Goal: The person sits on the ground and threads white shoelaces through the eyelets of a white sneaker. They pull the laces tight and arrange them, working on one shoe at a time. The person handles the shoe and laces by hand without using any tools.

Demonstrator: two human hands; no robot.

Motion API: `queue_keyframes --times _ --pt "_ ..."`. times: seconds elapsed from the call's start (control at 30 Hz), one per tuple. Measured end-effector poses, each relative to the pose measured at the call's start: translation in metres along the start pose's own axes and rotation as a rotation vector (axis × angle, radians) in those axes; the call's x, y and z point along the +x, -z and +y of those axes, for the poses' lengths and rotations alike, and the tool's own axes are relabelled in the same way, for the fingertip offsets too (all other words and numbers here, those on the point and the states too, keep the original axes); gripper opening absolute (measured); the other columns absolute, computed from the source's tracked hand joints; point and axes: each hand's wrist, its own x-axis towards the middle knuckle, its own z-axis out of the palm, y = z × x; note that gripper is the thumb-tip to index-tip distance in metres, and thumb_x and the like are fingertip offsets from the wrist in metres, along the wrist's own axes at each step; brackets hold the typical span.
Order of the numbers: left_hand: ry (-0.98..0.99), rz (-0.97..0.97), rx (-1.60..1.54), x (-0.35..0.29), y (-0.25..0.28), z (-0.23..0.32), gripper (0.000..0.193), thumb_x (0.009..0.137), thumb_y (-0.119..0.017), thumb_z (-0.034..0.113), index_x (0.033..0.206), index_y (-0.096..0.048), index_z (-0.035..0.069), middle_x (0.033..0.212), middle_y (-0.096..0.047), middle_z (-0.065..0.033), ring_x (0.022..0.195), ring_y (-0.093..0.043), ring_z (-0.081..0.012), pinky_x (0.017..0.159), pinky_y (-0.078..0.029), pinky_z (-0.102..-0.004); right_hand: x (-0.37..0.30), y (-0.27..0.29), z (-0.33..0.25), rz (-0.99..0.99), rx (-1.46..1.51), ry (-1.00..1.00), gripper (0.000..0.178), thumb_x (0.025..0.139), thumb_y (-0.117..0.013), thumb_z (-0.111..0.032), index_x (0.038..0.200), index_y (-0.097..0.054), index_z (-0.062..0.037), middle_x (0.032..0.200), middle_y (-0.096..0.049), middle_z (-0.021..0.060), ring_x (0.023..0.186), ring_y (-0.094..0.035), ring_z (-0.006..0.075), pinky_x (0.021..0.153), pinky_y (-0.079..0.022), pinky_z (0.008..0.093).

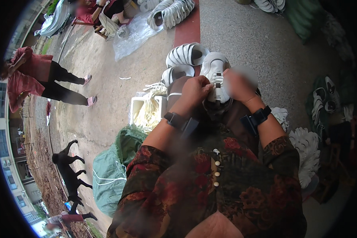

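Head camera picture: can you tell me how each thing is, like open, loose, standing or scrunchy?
White shoe: toe pointing forward
Left hand: fingers curled, at the shoe
Right hand: at the shoe, partly blurred
White box: open, holding laces
Cream laces: loose, heaped
Green sack: mouth open
Black dog: on its feet
Person in reddish top: standing
Clear plastic sheet: crumpled, on the ground
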Motion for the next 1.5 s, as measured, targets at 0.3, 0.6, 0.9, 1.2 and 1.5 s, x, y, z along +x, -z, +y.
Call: queue_keyframes --times 0.3,0.6,0.9,1.2,1.5 --pt "0.003 -0.038 -0.010 0.002 -0.001 -0.015 0.020 0.073 -0.069 0.023 0.079 -0.068 0.004 0.073 -0.065 -0.0150 0.071 -0.064 -0.0300 0.065 -0.049 -0.0380 -0.004 0.010 -0.003 0.001 -0.314 0.185 0.006 0.072 -0.056 -0.003 0.077 -0.058 -0.0064 0.067 -0.050 0.0139 0.066 -0.056 0.0308 0.057 -0.044 0.0398" --pt "-0.010 -0.059 -0.121 0.005 0.001 -0.017 0.022 0.072 -0.068 0.019 0.078 -0.067 -0.003 0.069 -0.063 -0.0187 0.063 -0.062 -0.0242 0.062 -0.047 -0.0350 0.001 0.007 -0.012 -0.133 -0.300 0.090 0.011 0.067 -0.066 -0.009 0.076 -0.060 -0.0078 0.078 -0.052 0.0123 0.076 -0.056 0.0314 0.066 -0.045 0.0403" --pt "-0.544 0.111 0.386 0.031 0.015 -0.012 0.009 0.069 -0.066 0.016 0.064 -0.060 0.011 0.063 -0.057 -0.0036 0.063 -0.059 -0.0261 0.055 -0.046 -0.0353 0.005 -0.016 -0.010 -0.118 -0.455 0.006 0.011 0.070 -0.064 -0.009 0.078 -0.056 -0.0077 0.078 -0.057 0.0149 0.076 -0.058 0.0361 0.066 -0.047 0.0437" --pt "-0.895 0.082 0.414 -0.002 0.020 -0.026 0.007 0.064 -0.060 0.014 0.070 -0.056 0.012 0.063 -0.048 -0.0028 0.063 -0.055 -0.0225 0.054 -0.045 -0.0341 -0.008 0.009 -0.008 -0.010 -0.218 0.032 0.012 0.073 -0.057 -0.002 0.083 -0.053 -0.0060 0.068 -0.058 0.0177 0.068 -0.059 0.0376 0.059 -0.045 0.0446" --pt "-0.840 0.111 0.417 -0.005 0.016 -0.020 0.007 0.066 -0.059 0.015 0.070 -0.055 0.010 0.067 -0.052 -0.0025 0.066 -0.055 -0.0217 0.056 -0.047 -0.0332 -0.008 0.006 -0.007 0.001 -0.163 0.051 0.010 0.074 -0.057 -0.004 0.083 -0.056 -0.0063 0.068 -0.059 0.0175 0.067 -0.060 0.0363 0.057 -0.046 0.0421"
